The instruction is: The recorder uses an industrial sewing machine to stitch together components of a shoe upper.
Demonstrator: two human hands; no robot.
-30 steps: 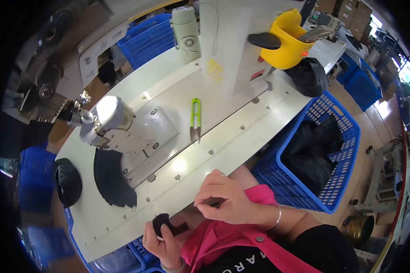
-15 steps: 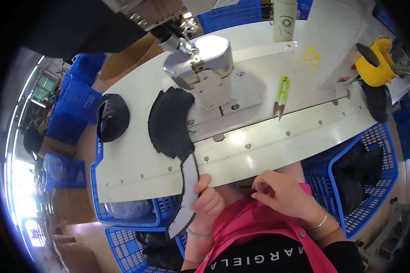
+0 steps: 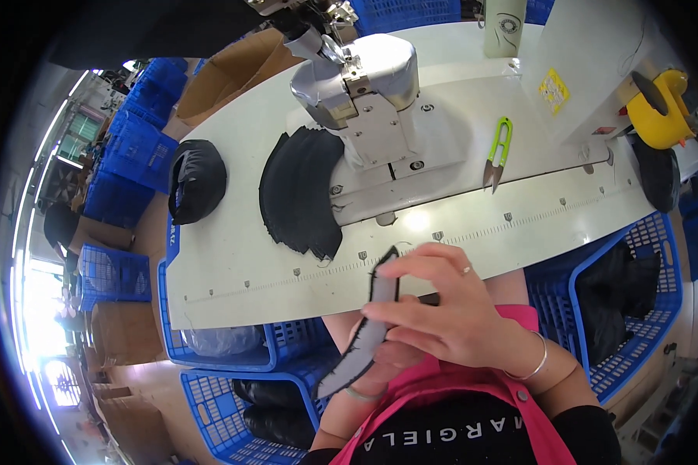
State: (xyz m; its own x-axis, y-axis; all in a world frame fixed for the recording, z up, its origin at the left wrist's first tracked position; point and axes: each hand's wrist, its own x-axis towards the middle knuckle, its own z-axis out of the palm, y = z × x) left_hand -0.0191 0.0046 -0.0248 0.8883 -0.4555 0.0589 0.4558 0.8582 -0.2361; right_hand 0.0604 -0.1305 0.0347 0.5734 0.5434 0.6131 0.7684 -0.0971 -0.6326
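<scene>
A curved grey fabric piece (image 3: 362, 349) with a black edge is held up in front of my body, just off the table's near edge. My left hand (image 3: 399, 358) grips it from below and is partly hidden behind the other hand. My right hand (image 3: 465, 318) reaches over it, fingers bent onto its upper end. Something dark shows between the right fingers; I cannot make out whether it is part of the piece. A fanned stack of black curved pieces (image 3: 298, 190) lies beside the sewing machine's post (image 3: 376, 116).
Green thread snips (image 3: 500, 151) lie on the white table (image 3: 233, 263), right of the machine. A black rounded item (image 3: 198, 182) rests at the left. A light green bottle (image 3: 504, 31) stands at the back. Blue baskets (image 3: 636, 341) with black goods flank my legs.
My right hand has moved left and up onto the curved piece. The left hand has brought the piece right, away from the black stack. The view has shifted slightly.
</scene>
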